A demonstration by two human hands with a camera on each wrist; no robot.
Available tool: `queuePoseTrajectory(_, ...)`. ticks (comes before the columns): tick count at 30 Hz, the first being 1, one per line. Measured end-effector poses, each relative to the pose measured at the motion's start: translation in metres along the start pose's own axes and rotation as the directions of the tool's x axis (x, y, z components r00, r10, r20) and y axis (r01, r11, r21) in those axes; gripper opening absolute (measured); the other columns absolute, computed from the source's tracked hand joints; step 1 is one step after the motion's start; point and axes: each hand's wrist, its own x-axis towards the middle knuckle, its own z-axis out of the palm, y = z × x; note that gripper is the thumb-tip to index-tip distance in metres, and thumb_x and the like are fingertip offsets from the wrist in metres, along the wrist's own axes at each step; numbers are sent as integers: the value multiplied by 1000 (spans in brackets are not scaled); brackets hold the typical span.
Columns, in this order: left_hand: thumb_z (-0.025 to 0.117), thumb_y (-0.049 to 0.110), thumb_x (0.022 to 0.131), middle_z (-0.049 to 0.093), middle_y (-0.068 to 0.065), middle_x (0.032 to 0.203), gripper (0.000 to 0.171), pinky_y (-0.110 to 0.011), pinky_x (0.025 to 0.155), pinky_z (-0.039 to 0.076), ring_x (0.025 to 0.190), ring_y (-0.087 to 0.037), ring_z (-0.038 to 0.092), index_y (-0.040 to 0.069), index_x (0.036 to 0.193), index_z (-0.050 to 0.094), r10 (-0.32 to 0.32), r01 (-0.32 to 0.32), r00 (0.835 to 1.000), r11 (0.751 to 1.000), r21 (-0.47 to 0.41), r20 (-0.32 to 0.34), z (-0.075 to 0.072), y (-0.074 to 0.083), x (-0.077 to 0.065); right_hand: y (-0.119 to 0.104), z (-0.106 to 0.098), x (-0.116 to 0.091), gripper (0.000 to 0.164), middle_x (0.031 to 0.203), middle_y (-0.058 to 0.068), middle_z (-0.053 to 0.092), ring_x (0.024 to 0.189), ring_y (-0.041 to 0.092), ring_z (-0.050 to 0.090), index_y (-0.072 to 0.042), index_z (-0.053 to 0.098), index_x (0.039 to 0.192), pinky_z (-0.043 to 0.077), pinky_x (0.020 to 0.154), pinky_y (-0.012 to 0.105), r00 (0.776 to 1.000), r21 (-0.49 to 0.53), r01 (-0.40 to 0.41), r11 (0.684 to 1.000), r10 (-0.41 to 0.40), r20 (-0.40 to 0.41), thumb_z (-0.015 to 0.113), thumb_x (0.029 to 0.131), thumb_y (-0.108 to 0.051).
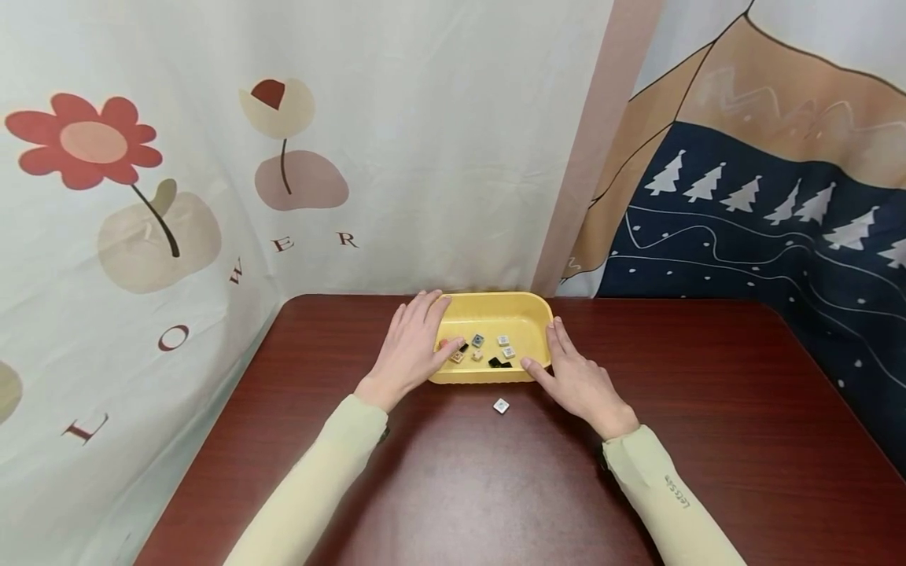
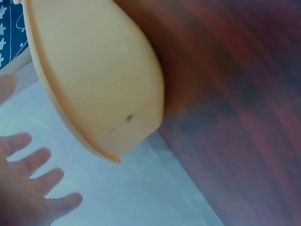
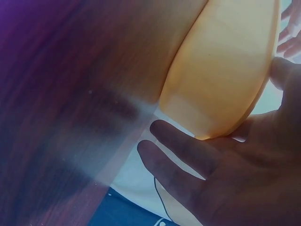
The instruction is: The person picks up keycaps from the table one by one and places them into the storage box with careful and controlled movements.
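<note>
A yellow plastic tray [image 1: 488,377] sits near the far edge of the table, holding several small square pieces in black, white, grey and orange-tan. My left hand [image 1: 414,338] is over the tray's left end; in the left wrist view its fingers [image 2: 47,181] are spread and apart from the tray's outer wall. At the right end, my right hand [image 1: 580,385] holds the tray, thumb over the front corner of the rim and fingers along the outer side. The right wrist view shows two fingertips [image 3: 162,129] extended past the wall. One white square piece [image 1: 501,406] lies in front of the tray.
The dark red-brown wooden table [image 1: 453,495] has its far edge just behind the tray. Printed cloth curtains [image 1: 439,157] hang close behind and to the left, with another patterned cloth [image 1: 750,204] on the right.
</note>
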Motion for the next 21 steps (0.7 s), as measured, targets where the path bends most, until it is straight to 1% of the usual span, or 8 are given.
queuePoseTrajectory(1,68,45,98,42,-17,158,72,-62,118,28,149,-40,34,6,153,45,-18,18,1000,1000,-5,0,1,0,-3,0,0,0,98,172,18,8,120,50,62,1,14,164,50,93,66,1000,-3,2,1000,-2,-2,37,102,-72)
queuePoseTrajectory(4,65,55,96,30,-17,165,81,-68,119,20,154,-40,22,7,157,39,-84,85,996,996,-14,31,2,-1,-11,0,0,1,98,172,18,8,118,50,62,1,15,164,50,93,66,1000,-7,3,1000,-3,-6,37,102,-71)
queuePoseTrajectory(7,59,65,95,18,-16,170,91,-69,119,13,157,-40,12,8,161,31,-143,145,986,989,-15,90,4,0,-18,1,1,1,98,172,18,8,118,50,62,1,15,164,50,93,66,1000,-6,1,1000,-1,-6,37,102,-71)
queuePoseTrajectory(9,55,69,95,13,-15,172,95,-70,119,11,158,-40,8,9,164,26,-170,172,978,985,-8,123,5,0,-22,1,1,1,97,172,18,8,118,50,63,1,15,164,50,93,66,1000,-6,-1,1000,0,-5,37,102,-71)
queuePoseTrajectory(13,49,75,95,9,-14,173,100,-71,119,10,158,-40,5,10,166,21,-208,207,964,978,22,164,9,1,-27,1,0,0,97,172,18,9,118,49,63,1,15,164,50,93,65,1000,-6,2,1000,-2,-8,37,102,-71)
queuePoseTrajectory(16,47,78,94,8,-13,173,103,-72,119,10,158,-39,2,11,167,19,-238,234,951,971,40,198,12,-1,-30,1,0,0,98,172,18,9,118,50,63,1,16,164,50,93,66,1000,-7,0,1000,-1,-11,37,102,-72)
queuePoseTrajectory(19,44,80,93,7,-14,173,105,-71,119,10,158,-38,2,11,167,16,-259,258,938,966,34,230,13,-3,-31,1,1,0,97,172,16,8,118,50,63,0,15,164,50,94,66,1000,-2,-6,1000,6,-7,37,102,-71)
queuePoseTrajectory(21,43,81,93,8,-15,173,106,-71,118,12,158,-39,4,11,167,15,-264,265,935,964,28,237,14,-5,-32,0,1,0,97,172,17,8,119,50,63,0,15,164,50,94,66,1000,0,-5,1000,5,-7,37,102,-71)
